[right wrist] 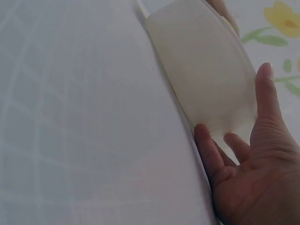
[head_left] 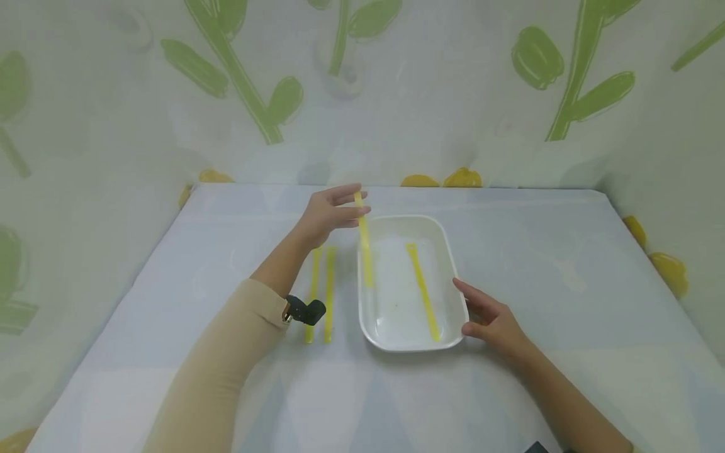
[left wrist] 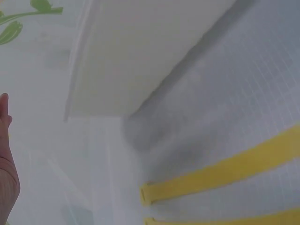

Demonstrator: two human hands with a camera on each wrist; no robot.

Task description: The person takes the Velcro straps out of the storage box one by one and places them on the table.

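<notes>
pinching a yellow strip point(head_left: 364, 242) in the left hand point(head_left: 330, 214) at the left side of the white tray point(head_left: 393, 308); touching its right edge with the loosely spread fingers of the right hand point(head_left: 495, 321).

So the tray point(head_left: 391, 343) is plain white, the strips point(head_left: 423, 292) solid yellow, same with the pair point(head_left: 330, 296) at its 9 o'clock. Bench point(head_left: 521, 251) is pale blue-grey and white; the wall point(head_left: 453, 94) at 12 is white with chunky green leaves point(head_left: 538, 58). Beige sleeve point(head_left: 209, 377) around 7-8 o'clock.
</notes>
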